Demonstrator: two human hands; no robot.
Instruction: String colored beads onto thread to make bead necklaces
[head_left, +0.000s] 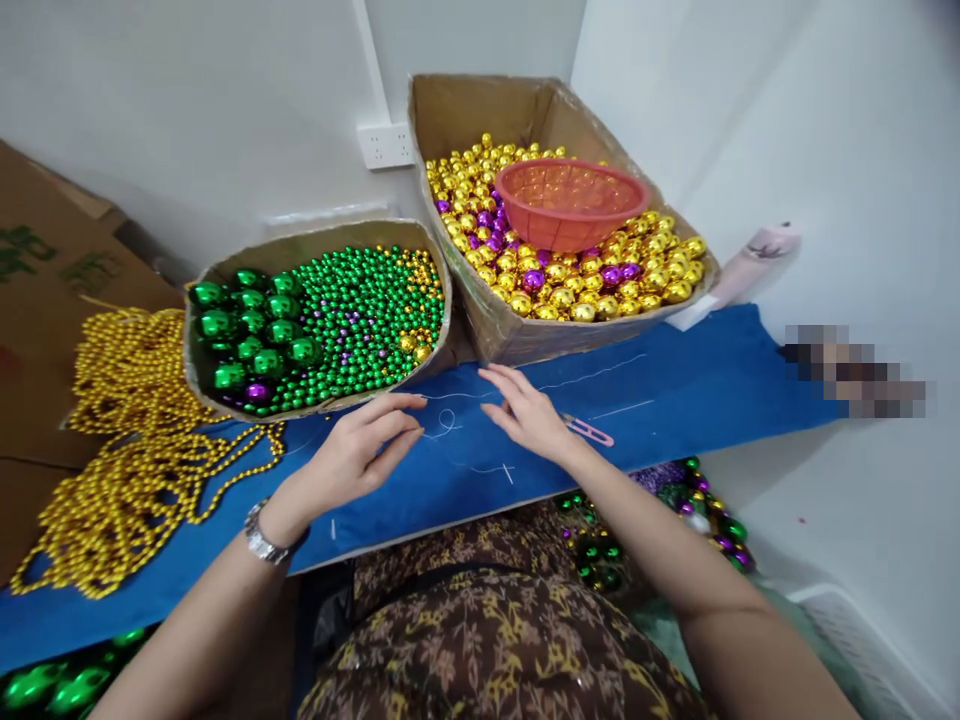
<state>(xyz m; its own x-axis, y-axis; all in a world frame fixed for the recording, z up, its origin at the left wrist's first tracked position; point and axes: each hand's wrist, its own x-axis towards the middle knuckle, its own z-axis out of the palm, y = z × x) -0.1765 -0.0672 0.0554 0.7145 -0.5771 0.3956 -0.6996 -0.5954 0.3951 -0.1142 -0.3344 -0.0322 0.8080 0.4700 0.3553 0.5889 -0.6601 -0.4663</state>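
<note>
My left hand point(367, 445) is over the blue cloth with its fingers pointing right, thumb and fingertips slightly apart. Close to those fingertips runs a thin white thread point(457, 396), and a small loop of it curls just to their right. I cannot make out whether the thread touches the skin. Facing it from the right, my right hand point(525, 415) has thumb and fingers spread, with nothing visible between them. A pink thread snipper point(592, 432) lies beside my right wrist, partly covered by it. More thin thread pieces lie on the cloth.
A carton point(319, 405) of green beads and a larger carton point(517, 345) of gold and purple beads stand behind the blue cloth point(705, 370). A red basket point(566, 240) rests on the gold beads. Gold bead strands point(127, 480) are heaped at left; a pink roll point(757, 260) stands right.
</note>
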